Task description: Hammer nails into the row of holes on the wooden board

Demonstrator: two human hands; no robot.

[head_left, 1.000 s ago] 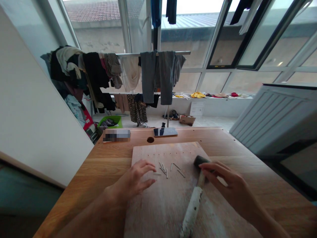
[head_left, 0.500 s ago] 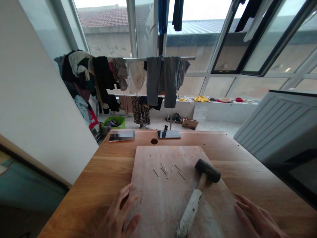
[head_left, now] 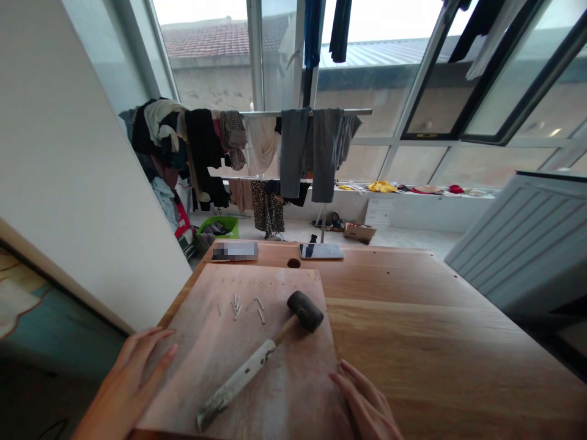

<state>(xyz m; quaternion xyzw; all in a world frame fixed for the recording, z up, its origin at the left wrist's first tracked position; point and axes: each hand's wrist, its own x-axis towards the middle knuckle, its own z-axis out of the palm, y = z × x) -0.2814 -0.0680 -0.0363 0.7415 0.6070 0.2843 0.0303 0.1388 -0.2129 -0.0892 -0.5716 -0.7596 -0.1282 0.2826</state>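
A pale wooden board (head_left: 293, 385) lies on the wooden table (head_left: 435, 342), shifted to the table's left side. My left hand (head_left: 126, 385) presses flat on the board's left edge with its fingers stretched out. My right hand (head_left: 364, 406) rests with fingers out against the board's right edge near the front. On the board lies a mallet (head_left: 261, 357) with a black head and a pale worn handle. Several loose nails (head_left: 238, 305) are scattered beyond it. Neither hand touches the mallet or the nails.
Two phones (head_left: 321, 250) lie at the table's far edge beside a round hole (head_left: 293, 263). A white wall panel (head_left: 68, 183) stands close on the left, a grey ribbed cabinet (head_left: 527, 238) on the right. A clothes rack (head_left: 293, 146) stands beyond.
Both hands left the nails and the mallet and came back to the board's side edges. The board, with mallet and nails on it, has slid left across the table.
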